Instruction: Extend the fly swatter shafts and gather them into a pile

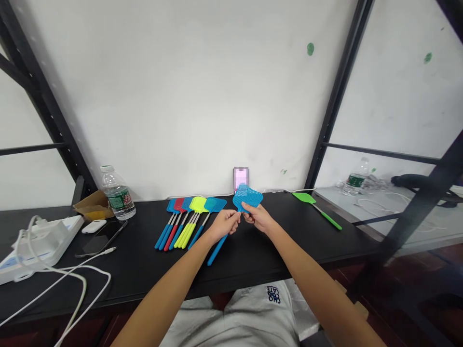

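A blue plastic fly swatter was held over the black table, its long axis slanting from the mesh head, far and right, to the blue handle, near and left. The left hand was closed about the neck, nearer the handle; the right hand was pinched at the head's base.
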Motion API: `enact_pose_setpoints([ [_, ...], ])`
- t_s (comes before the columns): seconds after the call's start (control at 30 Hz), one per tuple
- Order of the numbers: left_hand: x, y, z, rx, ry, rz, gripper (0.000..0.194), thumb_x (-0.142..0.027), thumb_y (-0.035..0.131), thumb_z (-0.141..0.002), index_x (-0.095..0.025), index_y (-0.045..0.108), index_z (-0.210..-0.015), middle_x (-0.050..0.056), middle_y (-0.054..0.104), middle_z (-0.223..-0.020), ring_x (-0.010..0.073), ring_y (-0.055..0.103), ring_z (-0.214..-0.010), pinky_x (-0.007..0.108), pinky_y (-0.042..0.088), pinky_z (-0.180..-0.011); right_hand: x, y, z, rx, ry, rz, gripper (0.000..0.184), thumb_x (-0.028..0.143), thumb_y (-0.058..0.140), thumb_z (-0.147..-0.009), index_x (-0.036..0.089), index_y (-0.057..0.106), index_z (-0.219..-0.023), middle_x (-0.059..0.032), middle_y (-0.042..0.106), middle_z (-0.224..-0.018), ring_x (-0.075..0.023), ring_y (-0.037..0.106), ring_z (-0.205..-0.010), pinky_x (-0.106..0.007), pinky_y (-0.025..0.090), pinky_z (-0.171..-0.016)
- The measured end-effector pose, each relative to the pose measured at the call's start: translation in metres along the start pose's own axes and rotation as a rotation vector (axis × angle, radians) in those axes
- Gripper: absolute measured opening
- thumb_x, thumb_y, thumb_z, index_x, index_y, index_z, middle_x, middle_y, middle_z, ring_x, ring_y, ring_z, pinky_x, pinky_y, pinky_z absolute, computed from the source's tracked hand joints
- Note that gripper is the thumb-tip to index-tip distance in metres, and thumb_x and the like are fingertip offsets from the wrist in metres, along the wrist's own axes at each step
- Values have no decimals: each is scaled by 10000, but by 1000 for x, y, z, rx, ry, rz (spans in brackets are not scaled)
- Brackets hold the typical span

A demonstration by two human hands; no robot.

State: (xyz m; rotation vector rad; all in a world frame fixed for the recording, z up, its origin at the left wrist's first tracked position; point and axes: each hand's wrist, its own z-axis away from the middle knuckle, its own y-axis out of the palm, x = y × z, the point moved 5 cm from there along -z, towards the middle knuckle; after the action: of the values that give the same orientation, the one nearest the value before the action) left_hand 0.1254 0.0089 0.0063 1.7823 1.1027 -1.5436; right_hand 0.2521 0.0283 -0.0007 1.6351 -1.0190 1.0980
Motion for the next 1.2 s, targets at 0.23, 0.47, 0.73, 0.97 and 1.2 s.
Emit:
enact_pose_setpoints([
  [0.23,-2,1,2,91,-2,67,401,-535,534,-829,-161,478,-694,-80,366,-434,42,331,-362,195,235,-405,7,1,5,72,9,-49,376,489,715,-717,172,513,-711,44,492,-536,-43,343,-427,-189,219,-414],
  [0.47,-3,1,3,124,-24,118,390,-525,554,-820,-163,477,-697,-84,353,-428,37,307,-358,199,220,-411,12,-2,5,41,-20,-29,422,581,630,-760,169,537,-741,3,573,-557,-56,387,-407,-197,220,-399],
  [0.73,4,3,1,109,-42,162,395,-529,577,-803,-170,457,-692,-97,334,-420,27,275,-337,192,184,-395,1,9,8,120,31,-34,356,501,668,-760,151,621,-809,2,575,-598,-57,415,-439,-195,215,-408],
  [0.97,7,2,-2,75,-48,147,407,-547,571,-801,-178,442,-685,-108,313,-408,24,248,-320,189,174,-377,1,4,3,11,-54,44,347,482,682,-735,137,641,-737,0,559,-577,-56,399,-421,-200,185,-386],
  [1.2,11,2,-5,51,-38,84,442,-584,577,-772,-181,437,-660,-111,303,-387,25,232,-320,185,190,-358,2,0,1,-59,-98,123,319,443,697,-707,150,578,-672,16,543,-529,-56,396,-406,-194,229,-387],
])
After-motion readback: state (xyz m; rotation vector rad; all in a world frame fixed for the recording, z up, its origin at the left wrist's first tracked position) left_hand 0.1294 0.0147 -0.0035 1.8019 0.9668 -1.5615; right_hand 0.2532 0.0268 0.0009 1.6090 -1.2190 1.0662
